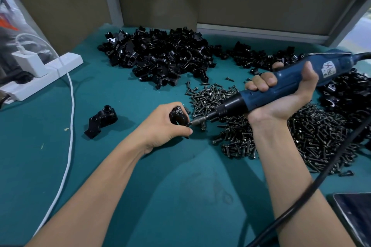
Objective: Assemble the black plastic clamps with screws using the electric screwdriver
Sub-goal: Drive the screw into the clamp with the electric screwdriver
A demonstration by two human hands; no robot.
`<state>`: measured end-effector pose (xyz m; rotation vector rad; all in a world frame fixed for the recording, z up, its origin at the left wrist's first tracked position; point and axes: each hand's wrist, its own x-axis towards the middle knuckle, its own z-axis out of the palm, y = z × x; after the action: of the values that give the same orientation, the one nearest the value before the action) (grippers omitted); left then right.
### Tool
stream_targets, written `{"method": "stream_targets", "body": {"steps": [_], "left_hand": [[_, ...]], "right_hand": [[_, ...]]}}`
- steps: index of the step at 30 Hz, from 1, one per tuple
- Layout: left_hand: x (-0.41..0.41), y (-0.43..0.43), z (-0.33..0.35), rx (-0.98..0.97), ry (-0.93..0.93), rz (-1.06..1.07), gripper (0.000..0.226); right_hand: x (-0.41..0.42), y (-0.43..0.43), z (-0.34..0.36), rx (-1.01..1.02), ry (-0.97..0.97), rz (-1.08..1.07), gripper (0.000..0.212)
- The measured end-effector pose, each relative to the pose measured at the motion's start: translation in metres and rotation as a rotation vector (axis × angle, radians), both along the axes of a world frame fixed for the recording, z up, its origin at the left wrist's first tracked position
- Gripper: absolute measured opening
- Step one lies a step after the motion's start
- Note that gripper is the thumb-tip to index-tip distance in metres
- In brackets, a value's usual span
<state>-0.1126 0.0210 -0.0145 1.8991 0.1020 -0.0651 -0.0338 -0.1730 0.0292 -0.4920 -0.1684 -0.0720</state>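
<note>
Progress early: one apparently assembled clamp [101,121] at centre left, clamp pile [160,56] above unworked. Second clamp [178,116] pinched in left grip [162,126]; right grip [281,96] clasping electric screwdriver [251,98], bit at clamp.

Left grip [160,124] low, fingers curled on clamp [177,115], thumb seemingly pinching from below. Right grip [281,100] palm-up, wrapped round screwdriver [291,78]; both forearms extended.
</note>
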Motion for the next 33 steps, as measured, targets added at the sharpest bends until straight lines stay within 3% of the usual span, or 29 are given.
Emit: {"method": "stream_targets", "body": {"steps": [7, 10, 13, 16, 20, 27, 33], "left_hand": [[0.002, -0.002, -0.004, 0.057, -0.065, 0.031, 0.031], [0.001, -0.002, -0.003, 0.045, -0.01, 0.005, 0.029], [0.001, 0.001, -0.003, 0.029, -0.01, 0.036, 0.046], [0.001, 0.0, -0.002, 0.262, -0.072, 0.045, 0.06], [-0.002, -0.005, -0.004, 0.609, -0.3, 0.137, 0.048], [-0.008, -0.008, -0.005, 0.71, -0.585, 0.196, 0.06], [-0.01, -0.007, -0.006, 0.725, -0.5, 0.095, 0.049]], "right_hand": [[0.001, -0.002, -0.001, 0.015, 0.025, 0.001, 0.035], [0.001, -0.003, 0.0, -0.013, 0.016, 0.012, 0.036], [0.002, -0.006, 0.0, -0.015, 0.033, 0.018, 0.035], [0.005, -0.009, 0.0, 0.004, 0.05, 0.011, 0.035], [0.007, -0.009, -0.001, 0.025, 0.072, 0.005, 0.035], [0.011, -0.015, -0.004, 0.181, 0.182, 0.018, 0.04], [0.01, -0.014, -0.003, 0.107, 0.174, 0.061, 0.04]]}}
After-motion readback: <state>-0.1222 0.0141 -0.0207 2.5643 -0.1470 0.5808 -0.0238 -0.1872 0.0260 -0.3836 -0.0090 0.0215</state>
